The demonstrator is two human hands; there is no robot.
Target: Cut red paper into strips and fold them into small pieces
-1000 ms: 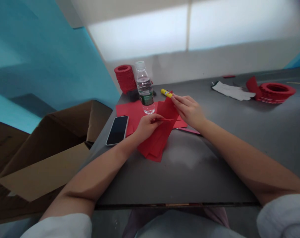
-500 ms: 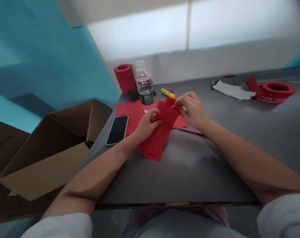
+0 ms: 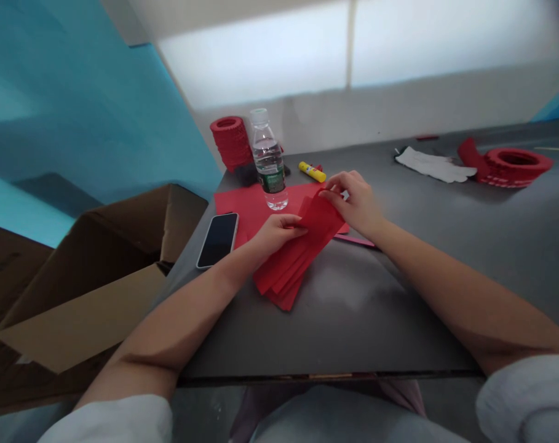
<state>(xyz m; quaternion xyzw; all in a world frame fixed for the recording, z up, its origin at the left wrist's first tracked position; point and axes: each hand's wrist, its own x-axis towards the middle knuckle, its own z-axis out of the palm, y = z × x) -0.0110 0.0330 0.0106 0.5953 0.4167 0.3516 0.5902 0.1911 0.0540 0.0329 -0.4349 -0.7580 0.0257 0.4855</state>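
Several red paper strips (image 3: 302, 252) are fanned out at an angle above the grey table, their lower ends spread towards me. My left hand (image 3: 278, 234) pinches the stack near its middle, thumb on top. The upper right end is pinched by my right hand (image 3: 353, 200), between thumb and fingers. Beneath and behind the strips lie flat red sheets (image 3: 242, 203). A clear water bottle (image 3: 270, 163) stands upright on those sheets. Just right of the strips, a pink-handled tool (image 3: 355, 240) lies partly hidden behind my right wrist.
A phone (image 3: 218, 240) lies left of my left hand. A yellow glue stick (image 3: 312, 171) is behind the strips, and a red pleated roll (image 3: 230, 143) stands by the bottle. White gloves (image 3: 433, 165) and a red paper ring (image 3: 516, 166) lie right. An open cardboard box (image 3: 99, 246) sits left.
The strips have fanned further apart and their lower ends have shifted slightly towards me. My right hand's fingers have closed nearer the upper end of the stack.
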